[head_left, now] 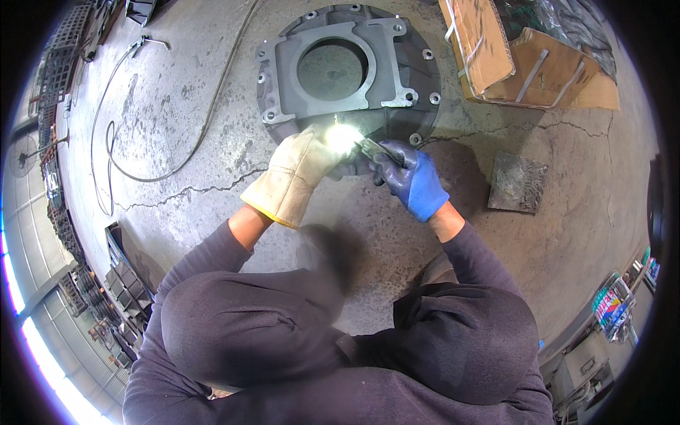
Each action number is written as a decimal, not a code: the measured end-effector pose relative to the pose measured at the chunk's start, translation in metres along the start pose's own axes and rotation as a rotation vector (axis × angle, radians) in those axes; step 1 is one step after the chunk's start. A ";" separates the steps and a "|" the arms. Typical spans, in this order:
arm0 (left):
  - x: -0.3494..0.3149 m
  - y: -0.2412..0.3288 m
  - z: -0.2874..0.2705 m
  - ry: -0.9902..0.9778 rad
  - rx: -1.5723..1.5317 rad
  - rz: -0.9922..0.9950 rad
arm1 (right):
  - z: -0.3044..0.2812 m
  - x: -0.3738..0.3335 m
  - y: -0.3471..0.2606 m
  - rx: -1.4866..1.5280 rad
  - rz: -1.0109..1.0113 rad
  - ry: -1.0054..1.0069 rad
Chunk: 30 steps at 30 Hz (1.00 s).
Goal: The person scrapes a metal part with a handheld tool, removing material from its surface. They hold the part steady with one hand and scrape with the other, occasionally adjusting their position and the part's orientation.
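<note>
A large round grey metal housing (397,64) lies on the floor in front of me, with a raised flange round a circular opening and bolt holes along its rim. My left hand (301,161), in a beige leather glove, is closed at the housing's near edge. A bright white glare (345,139) covers its fingertips and whatever they hold. My right hand (409,173), in a blue glove with a dark coated palm, grips a slim dark tool (371,149) whose far end meets the glare. The tool's exact kind is hidden by the light.
A torn cardboard box (545,71) with plastic wrapping stands at the far right. Nearer lies a square metal plate (517,183). A thin hose (159,178) loops over the cracked concrete floor at left. My bent knees (234,322) are below my hands.
</note>
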<state>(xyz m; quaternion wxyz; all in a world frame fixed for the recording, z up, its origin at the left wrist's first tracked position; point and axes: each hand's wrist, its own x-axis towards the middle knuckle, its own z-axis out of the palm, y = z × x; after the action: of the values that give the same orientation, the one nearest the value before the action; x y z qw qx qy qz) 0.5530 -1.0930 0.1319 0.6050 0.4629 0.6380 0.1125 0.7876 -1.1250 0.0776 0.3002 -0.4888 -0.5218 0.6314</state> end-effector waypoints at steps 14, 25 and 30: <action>0.000 -0.009 -0.001 0.092 0.299 0.116 | -0.010 0.010 0.015 -0.726 -0.466 0.104; 0.009 -0.033 -0.002 0.096 0.423 0.344 | -0.015 0.008 0.002 -0.739 -0.530 0.127; 0.010 -0.032 -0.002 0.093 0.383 0.323 | -0.027 -0.005 -0.008 -0.253 -0.373 0.131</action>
<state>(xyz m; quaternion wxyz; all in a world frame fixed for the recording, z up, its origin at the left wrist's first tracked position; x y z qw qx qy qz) 0.5383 -1.1025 0.1035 0.4505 0.6591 0.5928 0.1061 0.8132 -1.1176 0.0873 0.3814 -0.4576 -0.6573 0.4616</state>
